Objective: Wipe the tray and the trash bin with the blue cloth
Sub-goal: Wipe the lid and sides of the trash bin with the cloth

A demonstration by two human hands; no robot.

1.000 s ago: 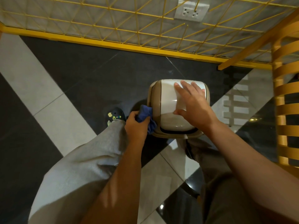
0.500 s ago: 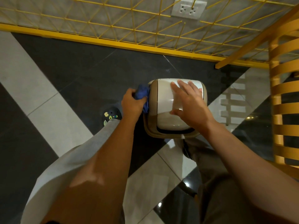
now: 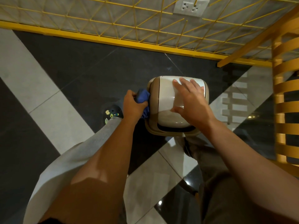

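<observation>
Down on the black-and-white tiled floor (image 3: 72, 75), close in front of me, stands the trash bin (image 3: 165, 110), beige with a white swing lid. I see my left hand (image 3: 131, 105) clenched around the bunched blue cloth (image 3: 142, 96), holding it against the bin's left side. My right hand (image 3: 192, 102) lies flat on the lid, fingers straight and spread, grasping nothing. A dark shoe (image 3: 112, 113) with small charms sits just beside the left wrist. Beyond the bin runs a yellow wire grid (image 3: 113, 18) with a wall socket (image 3: 191, 5) behind it, and a slatted wooden chair (image 3: 286, 94) stands at the right.
</observation>
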